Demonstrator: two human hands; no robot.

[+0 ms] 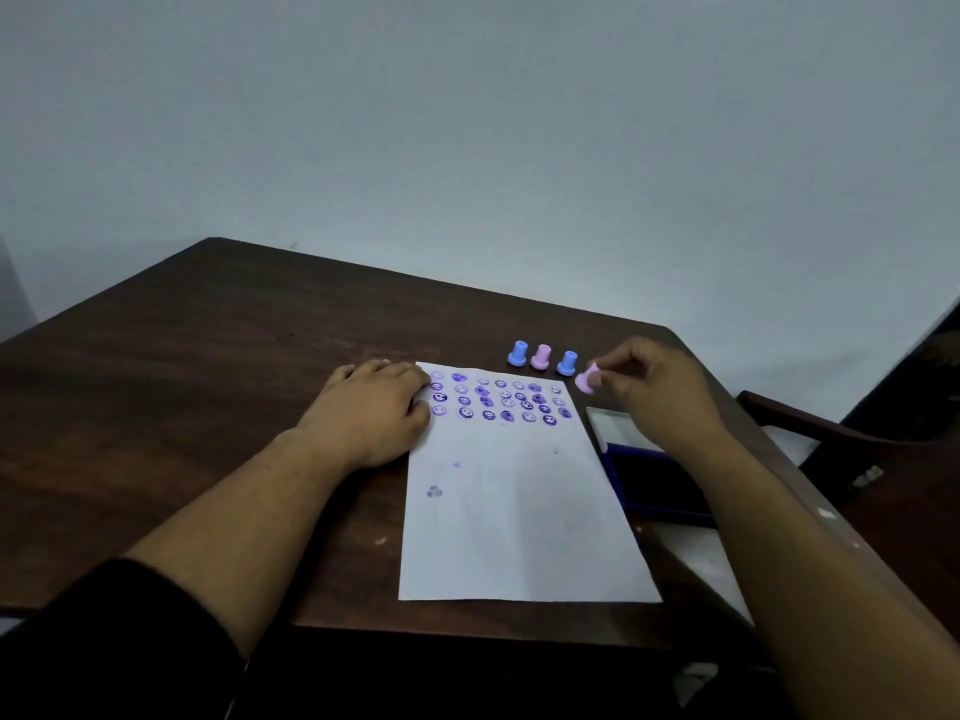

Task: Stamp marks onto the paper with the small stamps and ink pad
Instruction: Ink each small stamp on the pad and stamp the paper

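A white sheet of paper (519, 511) lies on the dark wooden table (208, 381), with rows of purple stamped faces across its top. My left hand (374, 407) rests flat on the paper's upper left corner. My right hand (654, 387) pinches a pink stamp (588, 379) just beyond the paper's upper right corner, tilted. Three more stamps stand in a row behind the paper: a blue stamp (518, 353), a pink one (541, 357) and another blue one (567, 363). An open blue ink pad (660, 485) lies right of the paper, partly hidden by my right forearm.
The ink pad's lid (613, 426) lies open behind the pad. The table's right edge runs close beside the pad, and a dark chair arm (831, 433) stands beyond it. A plain wall rises behind the table.
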